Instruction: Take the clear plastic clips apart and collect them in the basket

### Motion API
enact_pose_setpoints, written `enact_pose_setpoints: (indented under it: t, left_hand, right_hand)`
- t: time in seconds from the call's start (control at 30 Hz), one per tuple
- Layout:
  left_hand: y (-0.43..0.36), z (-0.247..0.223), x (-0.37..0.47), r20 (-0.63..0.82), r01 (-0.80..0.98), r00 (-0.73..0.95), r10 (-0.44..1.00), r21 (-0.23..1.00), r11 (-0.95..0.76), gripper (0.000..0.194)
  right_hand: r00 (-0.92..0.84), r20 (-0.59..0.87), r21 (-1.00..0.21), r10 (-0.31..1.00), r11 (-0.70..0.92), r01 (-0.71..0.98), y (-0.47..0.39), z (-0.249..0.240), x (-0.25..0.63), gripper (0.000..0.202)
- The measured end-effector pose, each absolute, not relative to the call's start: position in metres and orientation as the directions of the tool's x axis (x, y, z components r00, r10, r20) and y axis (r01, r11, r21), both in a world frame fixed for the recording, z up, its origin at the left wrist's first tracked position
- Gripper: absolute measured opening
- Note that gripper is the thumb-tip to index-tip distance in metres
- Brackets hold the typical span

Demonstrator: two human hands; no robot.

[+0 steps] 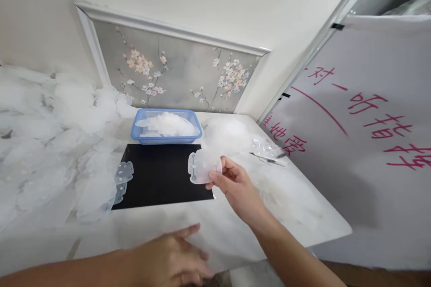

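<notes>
Between the thumb and fingers of my right hand (234, 184) is a thin, translucent white plastic piece (202, 168) with a wavy outline and a small grey strip near its left edge. It is held up over the right side of a black mat (161, 175). My left hand (175, 255) is low at the table's front edge, slightly blurred, its index finger stretched out and apart from the others, with nothing seen in it. Similar translucent pieces (124, 179) overlap the mat's left edge.
A large heap of translucent pieces (60, 143) covers the table's left side. Behind the mat stands a blue basket (166, 140) with white pieces inside. More white pieces (227, 134) and a clear plastic bag (266, 147) lie to the right. A whiteboard (336, 188) borders the table's right.
</notes>
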State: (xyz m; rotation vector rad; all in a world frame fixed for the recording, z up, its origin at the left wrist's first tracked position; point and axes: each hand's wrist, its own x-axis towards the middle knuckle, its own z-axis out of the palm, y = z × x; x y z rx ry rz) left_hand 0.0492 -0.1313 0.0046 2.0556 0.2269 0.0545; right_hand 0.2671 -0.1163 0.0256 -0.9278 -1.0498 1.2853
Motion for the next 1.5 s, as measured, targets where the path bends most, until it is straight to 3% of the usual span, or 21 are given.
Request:
enact_pose_setpoints:
  t: [0.07,0.13,0.23,0.33,0.4,0.73,0.87,1.1,1.5]
  left_hand:
    - [-0.107,0.003,0.048,-0.168,0.327,0.86,0.482,0.907,-0.267,0.038]
    - [-0.08,0.003,0.046,-0.228,0.372,0.675,0.701,0.927,-0.057,0.028]
    - [-0.05,0.006,0.043,-0.21,0.257,0.554,0.806,0.964,0.075,0.037]
    - [-0.034,0.004,0.043,-0.09,0.102,0.509,0.856,0.994,0.044,0.045]
    - [-0.029,-0.001,0.044,-0.047,0.048,0.462,0.886,0.998,0.028,0.044]
    - [-0.021,-0.018,0.041,-0.137,0.074,0.354,0.925,0.99,0.118,0.031]
    - [-0.019,-0.023,0.041,-0.152,0.024,0.367,0.918,0.988,0.154,0.038]
    - [-0.019,-0.027,0.042,-0.149,-0.014,0.374,0.916,0.986,0.167,0.054]
    - [-0.024,-0.026,0.041,-0.132,0.032,0.389,0.912,0.991,0.129,0.045]
  right_hand:
    - [-0.048,0.094,-0.949,0.994,0.075,-0.305,-0.102,0.025,0.261,0.028]
    - [-0.064,0.109,-0.945,0.992,0.084,-0.317,-0.088,0.023,0.257,0.029]
    - [-0.062,0.122,-0.94,0.991,0.095,-0.327,-0.063,0.01,0.249,0.031]
    - [-0.035,0.093,-0.952,0.995,0.078,-0.298,-0.042,-0.008,0.237,0.03]
    - [-0.032,0.052,-0.957,0.998,0.041,-0.286,-0.033,-0.021,0.229,0.031]
    - [-0.155,-0.017,-0.949,0.988,-0.064,-0.308,-0.033,-0.045,0.221,0.031]
    - [-0.201,-0.026,-0.948,0.979,-0.088,-0.305,-0.033,-0.044,0.222,0.03]
    - [-0.221,0.0,-0.945,0.975,-0.072,-0.318,-0.033,-0.046,0.221,0.031]
    - [-0.177,0.061,-0.978,0.982,0.023,-0.208,-0.039,-0.046,0.22,0.026]
